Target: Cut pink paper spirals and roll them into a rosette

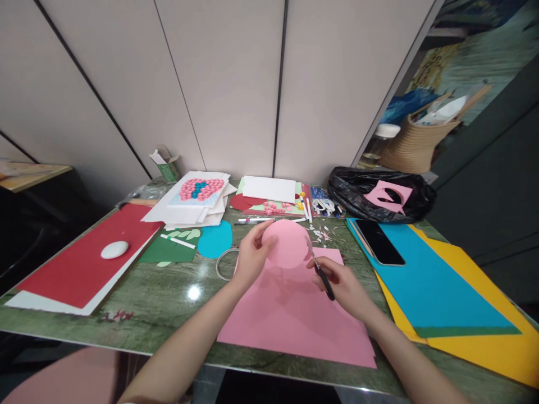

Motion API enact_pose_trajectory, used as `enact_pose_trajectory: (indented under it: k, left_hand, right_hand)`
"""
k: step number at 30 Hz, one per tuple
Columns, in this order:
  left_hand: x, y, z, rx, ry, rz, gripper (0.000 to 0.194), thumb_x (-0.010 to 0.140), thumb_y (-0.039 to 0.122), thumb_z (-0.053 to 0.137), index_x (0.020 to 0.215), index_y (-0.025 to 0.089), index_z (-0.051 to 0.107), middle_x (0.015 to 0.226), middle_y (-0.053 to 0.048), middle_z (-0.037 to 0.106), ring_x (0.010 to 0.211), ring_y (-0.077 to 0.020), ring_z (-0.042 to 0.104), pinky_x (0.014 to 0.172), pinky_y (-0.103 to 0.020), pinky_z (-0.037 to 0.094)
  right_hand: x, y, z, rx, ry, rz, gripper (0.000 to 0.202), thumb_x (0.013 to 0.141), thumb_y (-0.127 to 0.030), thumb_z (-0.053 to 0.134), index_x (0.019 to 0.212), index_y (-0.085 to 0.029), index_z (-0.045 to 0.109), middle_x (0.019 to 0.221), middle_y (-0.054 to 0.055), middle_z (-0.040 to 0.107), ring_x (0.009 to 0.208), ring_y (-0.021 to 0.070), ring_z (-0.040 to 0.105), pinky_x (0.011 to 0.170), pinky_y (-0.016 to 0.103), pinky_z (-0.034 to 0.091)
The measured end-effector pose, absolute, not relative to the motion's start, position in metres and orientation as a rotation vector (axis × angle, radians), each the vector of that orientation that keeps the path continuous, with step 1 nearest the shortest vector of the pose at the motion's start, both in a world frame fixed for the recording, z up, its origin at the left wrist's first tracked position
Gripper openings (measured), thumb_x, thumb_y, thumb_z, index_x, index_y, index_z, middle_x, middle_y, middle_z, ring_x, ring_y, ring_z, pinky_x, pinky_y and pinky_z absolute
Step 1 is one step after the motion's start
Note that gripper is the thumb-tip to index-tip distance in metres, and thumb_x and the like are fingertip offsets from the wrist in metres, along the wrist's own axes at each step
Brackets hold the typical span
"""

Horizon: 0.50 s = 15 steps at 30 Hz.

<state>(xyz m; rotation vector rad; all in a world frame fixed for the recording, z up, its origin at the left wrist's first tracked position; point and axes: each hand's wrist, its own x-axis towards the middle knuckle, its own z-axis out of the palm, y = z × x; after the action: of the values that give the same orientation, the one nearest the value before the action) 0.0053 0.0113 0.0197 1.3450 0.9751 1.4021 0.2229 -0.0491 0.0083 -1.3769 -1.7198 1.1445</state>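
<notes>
My left hand (251,253) pinches the left edge of a rounded pink paper piece (286,244) and holds it up above a large pink sheet (295,320) lying on the green table. My right hand (343,285) grips small black-handled scissors (320,269), with the blades pointing up against the right edge of the pink piece. Both forearms reach in from the bottom of the view.
A red sheet with a white oval object (114,249) lies at the left. Stacked blue and yellow sheets (425,280) with a phone (380,241) lie at the right. Markers, white papers, a pink ball artwork (201,188) and a black bag (379,193) crowd the back.
</notes>
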Motion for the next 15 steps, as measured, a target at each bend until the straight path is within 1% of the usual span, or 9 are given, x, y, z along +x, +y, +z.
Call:
enact_pose_trajectory:
  k: [7, 11, 15]
  left_hand:
    - [0.0044, 0.0139, 0.0186, 1.326, 0.962, 1.440, 0.041, 0.079, 0.033, 0.066, 0.116, 0.017, 0.059, 0.121, -0.012, 0.064, 0.107, -0.0225, 0.063, 0.088, -0.032, 0.051]
    - [0.0050, 0.0134, 0.0183, 1.328, 0.981, 1.444, 0.042, 0.079, 0.034, 0.066, 0.117, 0.018, 0.059, 0.123, -0.012, 0.063, 0.111, -0.0238, 0.061, 0.090, -0.033, 0.050]
    - [0.0056, 0.0116, 0.0185, 1.327, 0.978, 1.452, 0.041, 0.080, 0.034, 0.065, 0.118, 0.020, 0.059, 0.124, -0.010, 0.062, 0.113, -0.0235, 0.059, 0.092, -0.033, 0.048]
  right_hand:
    - [0.2220, -0.0492, 0.0079, -1.380, -1.735, 1.154, 0.025, 0.085, -0.040, 0.056, 0.100, -0.020, 0.056, 0.060, -0.006, 0.039, 0.057, 0.0106, 0.034, 0.054, 0.024, 0.028]
    - [0.2222, -0.0495, 0.0079, -1.381, -1.736, 1.150, 0.026, 0.084, -0.042, 0.057, 0.097, -0.019, 0.057, 0.059, -0.006, 0.038, 0.056, 0.0105, 0.035, 0.053, 0.024, 0.029]
    - [0.2212, -0.0502, 0.0092, -1.357, -1.702, 1.191, 0.023, 0.083, -0.039, 0.058, 0.094, -0.019, 0.056, 0.056, -0.007, 0.039, 0.054, 0.0100, 0.036, 0.053, 0.023, 0.029]
